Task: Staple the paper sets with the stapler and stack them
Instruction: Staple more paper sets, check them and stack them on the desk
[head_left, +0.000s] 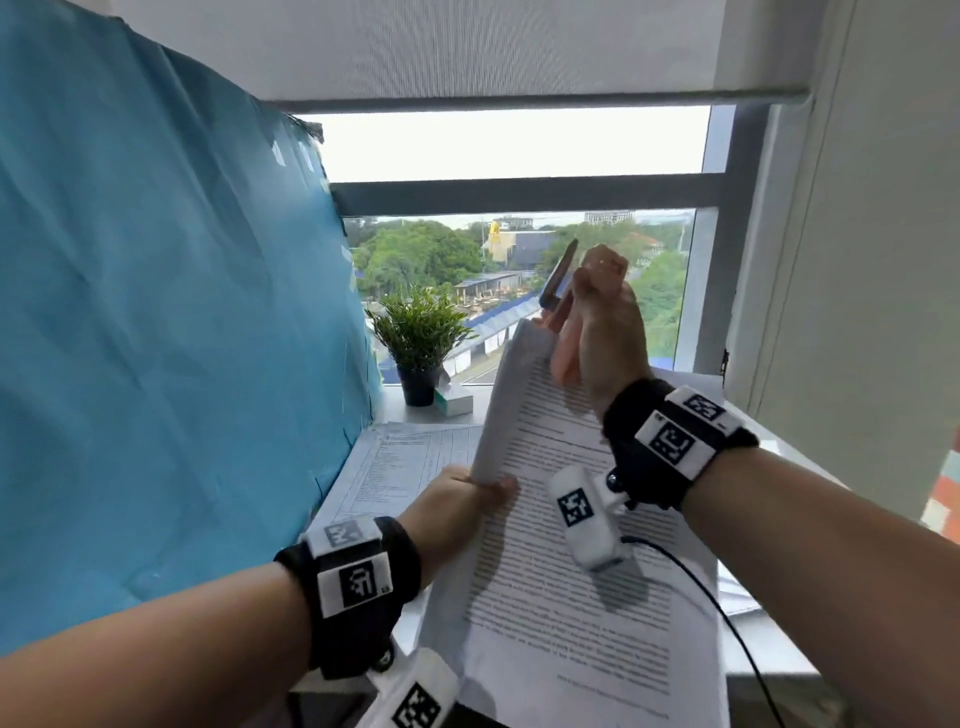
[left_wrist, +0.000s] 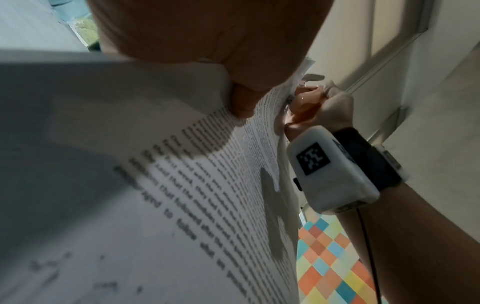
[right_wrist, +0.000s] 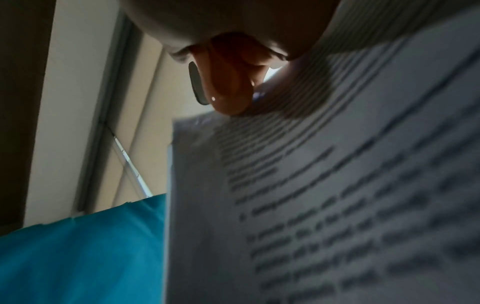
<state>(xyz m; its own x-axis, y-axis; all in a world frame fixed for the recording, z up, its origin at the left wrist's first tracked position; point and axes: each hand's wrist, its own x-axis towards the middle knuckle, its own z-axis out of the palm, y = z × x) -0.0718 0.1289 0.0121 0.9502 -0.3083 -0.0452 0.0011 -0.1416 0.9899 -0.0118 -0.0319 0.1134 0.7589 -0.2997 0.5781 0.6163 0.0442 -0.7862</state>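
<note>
A set of printed white sheets (head_left: 566, 571) is lifted off the desk and tilted up toward the window. My left hand (head_left: 460, 506) pinches its left edge, thumb on the printed face. My right hand (head_left: 597, 332) is raised at the set's top corner and grips a pink stapler (head_left: 558, 306) whose dark grey arm (head_left: 560, 273) sticks up above the fist. The stapler's mouth sits at the paper's top corner (head_left: 530, 327). In the right wrist view the stapler (right_wrist: 228, 86) touches the sheet's upper corner. The left wrist view shows the paper (left_wrist: 182, 185) and my right hand (left_wrist: 322, 105) at its far end.
More printed sheets (head_left: 410, 467) lie on the white desk to the left by the blue fabric screen (head_left: 156, 338). A small potted plant (head_left: 418, 343) and a white box (head_left: 454, 400) stand on the window sill behind. A black cable (head_left: 727, 613) hangs from my right wrist.
</note>
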